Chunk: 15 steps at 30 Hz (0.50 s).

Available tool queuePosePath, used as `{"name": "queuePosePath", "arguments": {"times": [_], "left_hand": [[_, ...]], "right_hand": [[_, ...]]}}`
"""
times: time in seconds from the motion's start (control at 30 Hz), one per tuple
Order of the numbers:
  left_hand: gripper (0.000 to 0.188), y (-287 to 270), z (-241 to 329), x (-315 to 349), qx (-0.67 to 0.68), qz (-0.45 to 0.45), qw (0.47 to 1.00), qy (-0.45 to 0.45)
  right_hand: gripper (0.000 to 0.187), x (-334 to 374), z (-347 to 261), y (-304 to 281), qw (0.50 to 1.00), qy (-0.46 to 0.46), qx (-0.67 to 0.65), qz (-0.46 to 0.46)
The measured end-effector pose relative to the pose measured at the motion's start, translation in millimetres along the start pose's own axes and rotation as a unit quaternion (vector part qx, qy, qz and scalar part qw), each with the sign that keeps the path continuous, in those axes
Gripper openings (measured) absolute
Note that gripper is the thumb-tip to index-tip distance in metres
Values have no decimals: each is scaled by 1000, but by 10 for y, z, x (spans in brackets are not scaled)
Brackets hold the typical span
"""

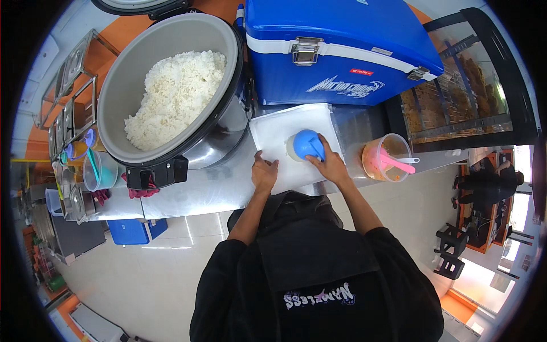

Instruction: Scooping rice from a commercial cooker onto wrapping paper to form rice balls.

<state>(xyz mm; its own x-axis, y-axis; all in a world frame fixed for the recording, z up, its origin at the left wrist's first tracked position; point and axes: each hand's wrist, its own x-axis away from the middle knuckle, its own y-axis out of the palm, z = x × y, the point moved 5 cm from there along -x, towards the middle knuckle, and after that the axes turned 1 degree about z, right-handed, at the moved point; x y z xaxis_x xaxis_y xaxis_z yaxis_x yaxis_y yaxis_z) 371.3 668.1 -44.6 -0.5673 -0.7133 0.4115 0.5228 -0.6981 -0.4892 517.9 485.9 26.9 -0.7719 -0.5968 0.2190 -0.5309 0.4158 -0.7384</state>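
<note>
A stack of white paper sheets lies on the steel counter in front of me. My right hand grips a rounded blue plastic cup, which is tipped over on the paper. A pale mound, apparently rice, shows along the cup's left side; the rest is hidden beneath it. By the paper's left edge is my left hand, its thumb and forefinger apart with nothing between them. Left of the paper stands a large open rice cooker holding white cooked rice.
Behind the paper sits a blue cooler box with metal latches. To the right are a clear tub with a pink ladle and a glass display case. Steel containers and a clear tub line the left.
</note>
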Motion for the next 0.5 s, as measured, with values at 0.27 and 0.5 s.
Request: {"name": "queuePosePath", "arguments": {"times": [0.27,0.5], "left_hand": [[51,56,7,57,29,139,984,108],[66,26,101,-54,-199,234,917,253]], "right_hand": [[86,100,4,208,997,22,56,-43],[84,151,-31,227,1000,14,2,-25]]}}
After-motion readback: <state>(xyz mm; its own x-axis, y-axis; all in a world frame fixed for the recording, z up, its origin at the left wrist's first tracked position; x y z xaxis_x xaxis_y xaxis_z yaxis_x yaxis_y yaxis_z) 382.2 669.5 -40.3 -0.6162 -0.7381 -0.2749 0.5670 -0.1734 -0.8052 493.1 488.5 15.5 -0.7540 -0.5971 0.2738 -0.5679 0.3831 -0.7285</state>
